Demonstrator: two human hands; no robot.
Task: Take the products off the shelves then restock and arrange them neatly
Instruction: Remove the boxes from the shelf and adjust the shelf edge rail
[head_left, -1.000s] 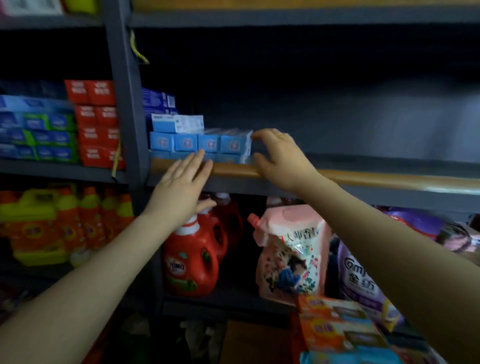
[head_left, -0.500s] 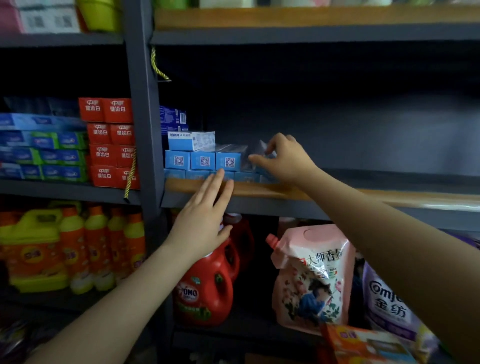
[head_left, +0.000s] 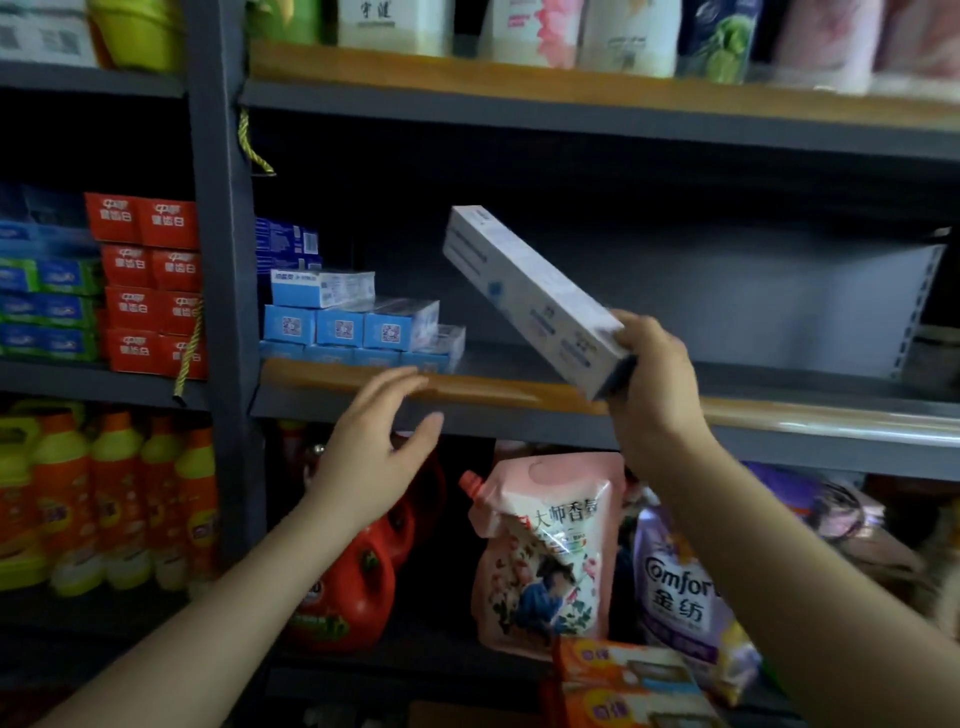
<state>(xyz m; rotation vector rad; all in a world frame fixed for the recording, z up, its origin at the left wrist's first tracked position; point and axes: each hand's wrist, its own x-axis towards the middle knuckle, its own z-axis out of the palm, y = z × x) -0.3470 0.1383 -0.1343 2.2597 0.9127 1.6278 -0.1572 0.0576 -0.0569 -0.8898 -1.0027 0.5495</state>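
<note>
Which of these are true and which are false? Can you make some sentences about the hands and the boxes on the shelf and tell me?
1. The right hand holds a long white box. True.
2. The box is lying flat on the shelf. False: it is tilted in the air.
3. The left hand is empty, fingers spread. True.
4. The stacked blue boxes fill the whole shelf. False: they sit at its left end only.
5. Red boxes sit in the compartment to the left. True.
</note>
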